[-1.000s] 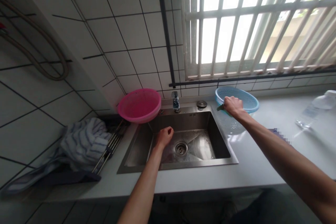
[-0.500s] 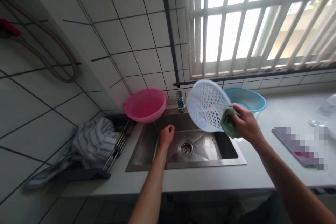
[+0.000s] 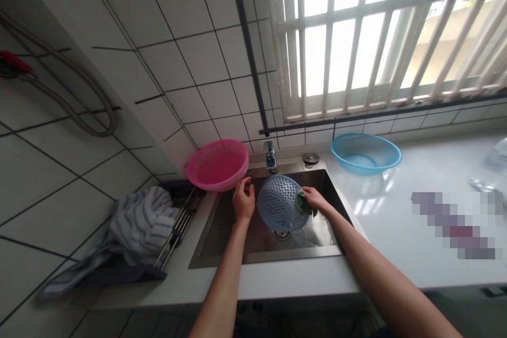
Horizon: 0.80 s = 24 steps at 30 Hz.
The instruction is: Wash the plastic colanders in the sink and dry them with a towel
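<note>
A pale blue plastic colander [image 3: 279,202] is tilted over the steel sink [image 3: 317,237], below the faucet [image 3: 270,156]. My right hand [image 3: 315,198] grips its right rim, with a crumpled green cloth [image 3: 304,205] pinched against it. My left hand [image 3: 243,203] is at the sink's left side, just below the rim of a pink basket [image 3: 217,166]. Its fingers are half curled and apart, with nothing visible in them. Whether the left fingertips touch the pink rim, I cannot tell. Part of the drain [image 3: 282,234] shows beneath the colander.
On the right counter [image 3: 396,222] stands a light blue basin [image 3: 366,156], with a clear plastic bottle [image 3: 495,163] at the far right. A striped cloth [image 3: 142,216] lies beside a metal rack [image 3: 180,227] on the left. A drain stopper [image 3: 311,158] sits behind the sink.
My right hand has brought the colander down and left, from above the sink's right edge into the sink below the faucet. My left hand has risen slightly, its fingers loosening.
</note>
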Each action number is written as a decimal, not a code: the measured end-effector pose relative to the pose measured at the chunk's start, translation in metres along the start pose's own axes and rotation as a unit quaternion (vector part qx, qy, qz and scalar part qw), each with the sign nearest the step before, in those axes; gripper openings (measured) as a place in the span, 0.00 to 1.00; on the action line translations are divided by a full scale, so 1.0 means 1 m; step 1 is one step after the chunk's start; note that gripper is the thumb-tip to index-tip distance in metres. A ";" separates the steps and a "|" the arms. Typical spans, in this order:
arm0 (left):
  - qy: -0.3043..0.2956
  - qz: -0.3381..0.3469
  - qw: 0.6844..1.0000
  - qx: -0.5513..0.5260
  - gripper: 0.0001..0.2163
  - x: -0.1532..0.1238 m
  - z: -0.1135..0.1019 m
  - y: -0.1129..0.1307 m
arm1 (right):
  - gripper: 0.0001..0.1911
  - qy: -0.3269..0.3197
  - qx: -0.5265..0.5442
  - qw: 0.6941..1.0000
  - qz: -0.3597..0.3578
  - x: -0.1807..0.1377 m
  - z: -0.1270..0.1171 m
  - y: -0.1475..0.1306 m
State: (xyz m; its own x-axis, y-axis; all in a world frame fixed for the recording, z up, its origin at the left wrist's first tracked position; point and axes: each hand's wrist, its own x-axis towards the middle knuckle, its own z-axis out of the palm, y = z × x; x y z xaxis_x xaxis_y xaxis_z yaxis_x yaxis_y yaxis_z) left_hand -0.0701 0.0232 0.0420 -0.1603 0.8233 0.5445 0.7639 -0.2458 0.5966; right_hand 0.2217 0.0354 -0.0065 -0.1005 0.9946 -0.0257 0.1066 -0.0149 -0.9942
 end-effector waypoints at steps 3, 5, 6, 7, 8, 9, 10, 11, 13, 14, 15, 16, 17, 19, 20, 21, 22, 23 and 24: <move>-0.008 0.121 0.992 0.030 0.22 0.041 -0.010 0.031 | 0.12 0.015 0.003 1.000 -0.005 -0.001 0.002 0.010; -0.076 0.203 0.974 0.071 0.29 0.075 -0.013 0.055 | 0.11 0.011 0.002 1.000 -0.017 -0.001 0.001 0.011; -0.110 0.228 0.963 0.095 0.32 0.090 -0.012 0.065 | 0.11 0.008 0.003 1.000 -0.020 -0.001 0.000 0.011; -0.139 0.243 0.953 0.116 0.33 0.104 -0.009 0.074 | 0.10 0.004 0.003 1.000 -0.021 0.000 -0.001 0.010; -0.163 0.248 0.945 0.134 0.31 0.115 -0.006 0.081 | 0.10 0.000 0.002 1.000 -0.020 0.001 -0.002 0.010; -0.186 0.245 0.940 0.146 0.28 0.124 -0.002 0.087 | 0.10 -0.002 0.001 1.000 -0.020 0.002 -0.003 0.010; -0.203 0.235 0.938 0.152 0.25 0.130 0.002 0.090 | 0.11 -0.004 0.001 1.000 -0.021 0.003 -0.004 0.011; -0.210 0.222 0.940 0.153 0.22 0.135 0.007 0.093 | 0.11 -0.007 0.002 1.000 -0.023 0.004 -0.004 0.012; -0.206 0.194 0.948 0.148 0.19 0.142 0.014 0.096 | 0.12 -0.019 0.005 0.999 -0.033 0.006 -0.004 0.016; -0.200 0.182 0.952 0.144 0.19 0.145 0.016 0.097 | 0.13 -0.027 0.006 0.999 -0.041 0.007 -0.004 0.019; -0.194 0.173 0.956 0.138 0.18 0.148 0.018 0.097 | 0.14 -0.036 0.004 0.998 -0.050 0.009 -0.004 0.022; -0.192 0.167 0.959 0.126 0.17 0.149 0.018 0.097 | 0.14 -0.042 0.001 0.997 -0.059 0.010 -0.004 0.026; -0.189 0.164 0.962 0.106 0.17 0.150 0.018 0.095 | 0.15 -0.048 -0.004 0.997 -0.067 0.011 -0.004 0.029; -0.167 0.170 0.970 0.044 0.18 0.145 0.017 0.086 | 0.18 -0.052 -0.026 0.995 -0.077 0.013 -0.005 0.034; -0.141 0.168 0.976 0.009 0.20 0.138 0.015 0.078 | 0.20 -0.052 -0.042 0.994 -0.082 0.014 -0.006 0.036; -0.106 0.160 0.981 -0.021 0.23 0.129 0.014 0.069 | 0.22 -0.052 -0.061 0.993 -0.088 0.015 -0.006 0.036; -0.061 0.136 0.988 -0.040 0.24 0.117 0.013 0.058 | 0.24 -0.053 -0.084 0.991 -0.095 0.015 -0.007 0.035; -0.009 0.084 0.995 -0.052 0.22 0.103 0.013 0.046 | 0.24 -0.055 -0.107 0.987 -0.103 0.015 -0.007 0.034; 0.035 0.020 0.998 -0.056 0.18 0.088 0.013 0.033 | 0.24 -0.060 -0.129 0.983 -0.115 0.014 -0.007 0.031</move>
State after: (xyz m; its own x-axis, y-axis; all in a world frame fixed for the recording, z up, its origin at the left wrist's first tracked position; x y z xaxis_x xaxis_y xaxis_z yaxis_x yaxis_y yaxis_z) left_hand -0.0508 0.0937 0.1021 -0.1773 0.7748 0.6068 0.6960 -0.3372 0.6339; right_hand 0.2303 0.0492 -0.0372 -0.2663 0.9491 0.1682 0.3141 0.2504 -0.9158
